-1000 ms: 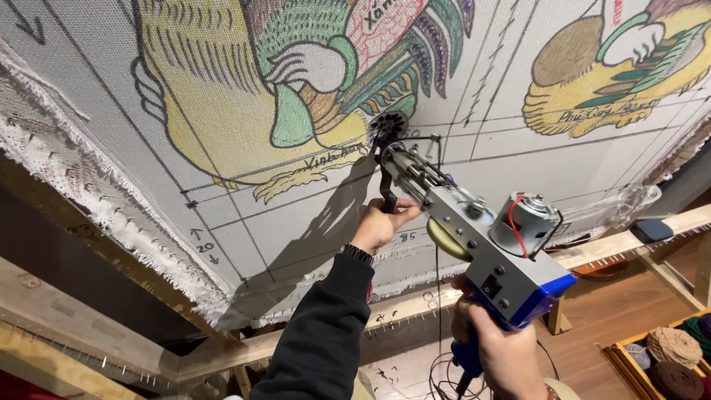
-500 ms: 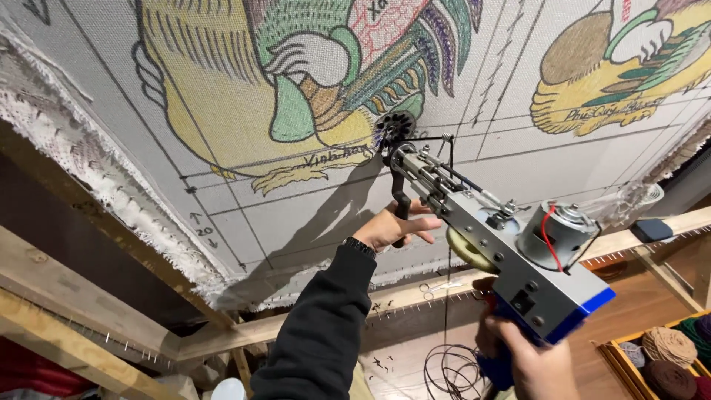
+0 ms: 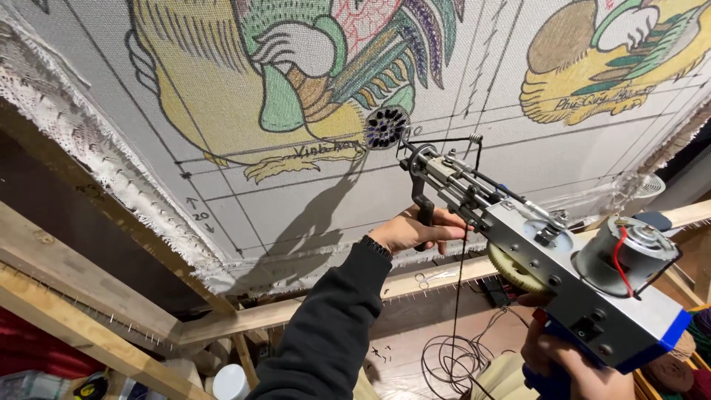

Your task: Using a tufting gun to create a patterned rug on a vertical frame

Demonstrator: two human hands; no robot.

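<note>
A tufting gun (image 3: 548,259) is held at centre right, its tip pressed to the stretched backing cloth (image 3: 311,215) for steadiness. The left hand (image 3: 411,231) is closed round the front handle; the right hand (image 3: 570,367), lower right, apparently grips the rear handle.

One tufting gun (image 3: 548,274), one stretched cloth (image 3: 296,200), two hands at work

Counted in the frame: two hands, the left hand (image 3: 415,231) at centre and the right hand (image 3: 570,367) at lower right; two coloured drawings on the cloth, upper centre and upper right; one dark tufted patch (image 3: 386,127); one motor (image 3: 626,255); one white cup (image 3: 230,381), bottom left.
</note>
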